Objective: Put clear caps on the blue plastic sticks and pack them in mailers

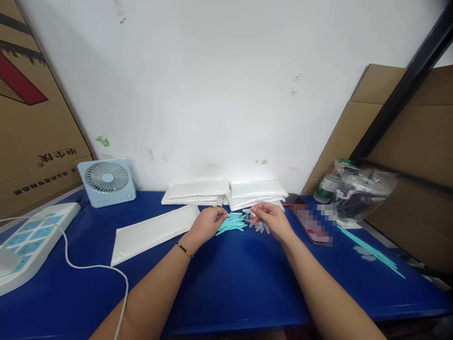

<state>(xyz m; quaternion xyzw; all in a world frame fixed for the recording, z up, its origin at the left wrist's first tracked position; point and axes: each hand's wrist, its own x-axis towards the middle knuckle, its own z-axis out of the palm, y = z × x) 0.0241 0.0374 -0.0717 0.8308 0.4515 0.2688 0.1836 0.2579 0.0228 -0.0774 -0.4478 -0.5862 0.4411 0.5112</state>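
A small heap of thin teal plastic sticks [231, 223] lies on the blue table [226, 283], just beyond and between my hands. My left hand [208, 222] is closed in a pinch at the left side of this heap; what its fingertips hold, if anything, is too small to tell. My right hand [271, 219] also pinches, above several clear, flat plastic pieces [262, 227] to the right of the sticks. Something small and whitish shows at its fingertips, too small to name. A flat white padded envelope [152, 233] lies slanted to the left of my left hand.
White packets [198, 190] are stacked against the wall, with a second stack [258, 190] beside them. A blue fan [108, 182] and a power strip [35, 241] stand left; a white cable crosses my left forearm. A phone [311, 226], bagged item [361, 193] and long teal strips [375, 252] lie right.
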